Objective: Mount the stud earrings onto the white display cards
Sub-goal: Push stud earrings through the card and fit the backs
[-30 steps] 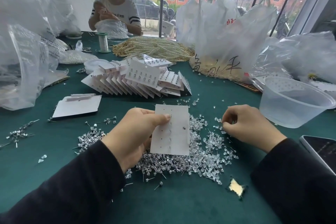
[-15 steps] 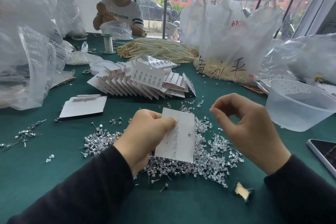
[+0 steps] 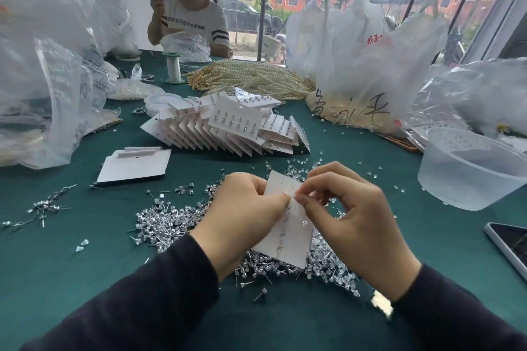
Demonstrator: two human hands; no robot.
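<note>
The left hand (image 3: 242, 219) covers the left edge of the white card (image 3: 288, 236), and card + hands hide the middle of the stud pile (image 3: 168, 222). Betw. the fingertips of the right hand (image 3: 356, 225) only a thin pin (image 3: 292, 199) shows, too small to tell more. The phone (image 3: 510, 245) and plastic tub (image 3: 470, 177) are cut off at the right edge of the view.

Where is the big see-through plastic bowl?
In the head view, the plastic bowl sits on the right side of the green table, to the right of the right hand and just beyond the phone.
</note>
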